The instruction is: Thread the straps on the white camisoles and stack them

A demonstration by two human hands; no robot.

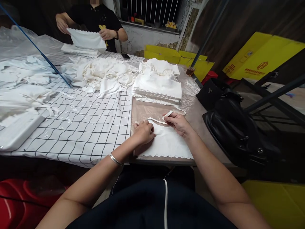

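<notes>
A white camisole with thin straps and a wavy hem lies flat at the table's near edge, its hem toward me. My right hand pinches one of its straps at the upper right, raised a little off the cloth. At the upper left of the garment, my left hand rests with curled fingers closed on its edge; what lies under the fingertips is partly hidden. Just beyond is a neat stack of similar white camisoles, straps toward the far side.
Loose white garments are heaped mid-table on a checked cloth. Across the table, a person holds up a white garment. Black bags sit at the right edge; a glass of brown drink stands behind. Blue pole crosses left.
</notes>
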